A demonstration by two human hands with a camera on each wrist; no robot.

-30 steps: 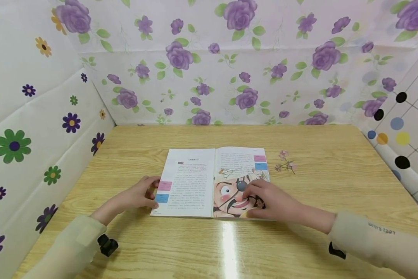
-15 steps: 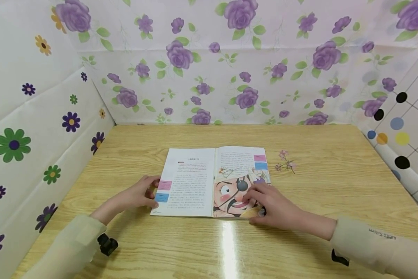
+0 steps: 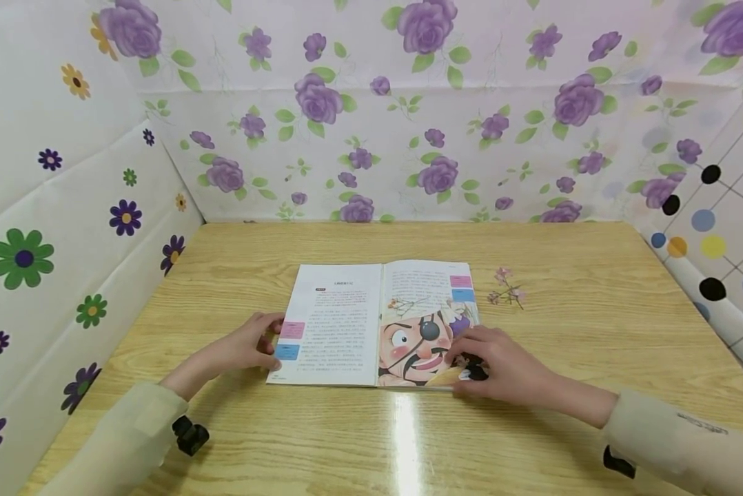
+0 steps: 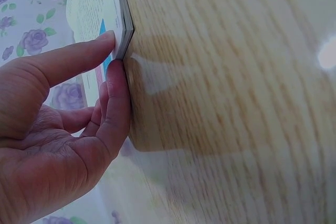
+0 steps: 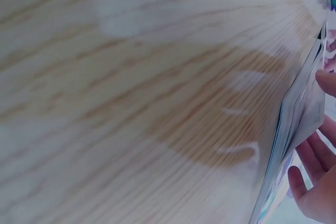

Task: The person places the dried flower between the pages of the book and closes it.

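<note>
An open book (image 3: 342,331) lies flat, with printed text on the left page and a cartoon pirate with an eye patch on the right one. My left hand (image 3: 242,346) holds the book's lower left edge; in the left wrist view the thumb (image 4: 79,61) presses on the page while the other fingers curl against the side. At the lower right corner, my right hand (image 3: 502,364) has thumb and fingers bent around the right page (image 5: 314,109), whose corner stands slightly raised in the right wrist view. Some of those fingertips are hidden.
A small sprig of pink flowers (image 3: 506,289) lies to the right of the book. The wooden table (image 3: 322,441) meets a flower-printed back wall covering (image 3: 371,165), with patterned sheets at both sides.
My right hand has slid rightward across the pirate picture toward the page's corner, uncovering more of the mouth. The left hand and the book have stayed in place.
</note>
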